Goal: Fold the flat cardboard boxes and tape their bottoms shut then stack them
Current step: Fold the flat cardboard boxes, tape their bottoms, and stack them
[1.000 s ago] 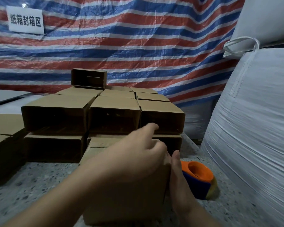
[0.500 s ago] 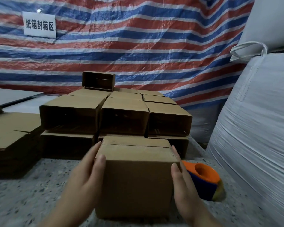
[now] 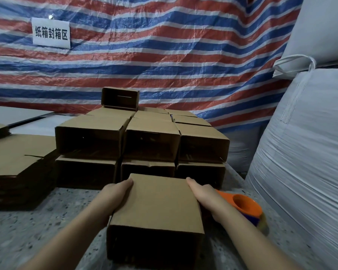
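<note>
Behind everything hangs the striped tarp (image 3: 183, 55) in red, white and blue, with a white sign (image 3: 51, 33) of printed characters fixed to it at upper left. To your right, big white woven sacks (image 3: 304, 152) rise one on another and fill that side of the view. You work on a speckled stone table (image 3: 27, 230).

On it, straight ahead, stands the stack of folded boxes (image 3: 144, 141): two layers lying on their sides with their open ends toward you, three across in the front row, more rows behind, and a single box (image 3: 120, 98) perched on top at the back. At the left lies the pile of flat cardboard (image 3: 18, 164), with another small pile at the far left edge.

Between your hands, just in front of the stack, is the folded box (image 3: 158, 207), lying with its open end toward you and its broad face up. Your left hand (image 3: 115, 193) presses the box's left side, fingers laid along the wall and thumb near the top far corner. Your right hand (image 3: 205, 193) lies against the right side, fingers stretched forward and fairly straight. Whether the fingertips curl under the box cannot be told.

Just beside your right wrist sits the orange and blue tape dispenser (image 3: 246, 207).
</note>
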A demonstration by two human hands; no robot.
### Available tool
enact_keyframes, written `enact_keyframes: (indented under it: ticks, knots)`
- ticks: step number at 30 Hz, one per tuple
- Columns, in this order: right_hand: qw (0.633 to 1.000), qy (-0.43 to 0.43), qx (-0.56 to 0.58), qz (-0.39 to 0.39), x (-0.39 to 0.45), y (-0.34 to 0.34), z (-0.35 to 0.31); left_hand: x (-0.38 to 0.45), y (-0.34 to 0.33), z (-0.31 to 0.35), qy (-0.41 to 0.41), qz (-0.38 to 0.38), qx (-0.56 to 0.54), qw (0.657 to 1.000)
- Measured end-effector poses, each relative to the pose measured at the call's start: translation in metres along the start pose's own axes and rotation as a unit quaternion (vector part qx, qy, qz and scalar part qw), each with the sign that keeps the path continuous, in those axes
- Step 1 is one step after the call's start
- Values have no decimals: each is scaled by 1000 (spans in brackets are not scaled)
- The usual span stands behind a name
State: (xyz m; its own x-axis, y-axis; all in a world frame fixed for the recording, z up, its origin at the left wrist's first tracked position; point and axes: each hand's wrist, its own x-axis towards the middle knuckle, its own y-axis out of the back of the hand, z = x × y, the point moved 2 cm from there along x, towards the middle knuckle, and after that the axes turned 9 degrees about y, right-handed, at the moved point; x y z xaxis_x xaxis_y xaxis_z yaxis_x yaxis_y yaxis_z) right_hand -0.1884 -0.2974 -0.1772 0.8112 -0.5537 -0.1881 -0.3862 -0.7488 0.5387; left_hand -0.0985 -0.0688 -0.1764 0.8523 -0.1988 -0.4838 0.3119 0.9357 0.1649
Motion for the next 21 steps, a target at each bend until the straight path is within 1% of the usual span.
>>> enact_keyframes:
  ticks: [2, 4, 7, 8, 10, 12, 14, 16, 18, 21]
  knots:
    - [1000, -4, 6, 19, 1, -2, 1, 3, 3, -1, 7, -1, -14, 1000]
    - [999, 1, 13, 42, -1, 2, 3, 3, 8, 0, -8, 10, -19, 1000]
    - [992, 32, 94, 82, -17, 6, 13, -7, 22, -10, -35, 22, -31, 999]
    - [987, 34, 132, 85, -25, 3, 18, -15, 25, -17, -48, 27, -34, 998]
    - [977, 7, 202, 68, -47, -11, 26, -31, 22, -31, -61, 19, -46, 997]
    - [972, 6, 231, 45, -70, -28, 24, -50, 11, -38, -58, 4, -66, 996]
    - [968, 67, 234, 54, -87, -34, 17, -65, 5, -37, -101, 14, -82, 991]
    - [953, 150, 250, 84, -103, -20, -4, -84, 11, -21, -166, 34, -108, 980]
    - [933, 212, 266, 119, -106, 5, -37, -99, 21, 8, -239, 39, -123, 962]
    - [913, 268, 272, 146, -90, 39, -94, -107, 29, 68, -341, 33, -118, 932]
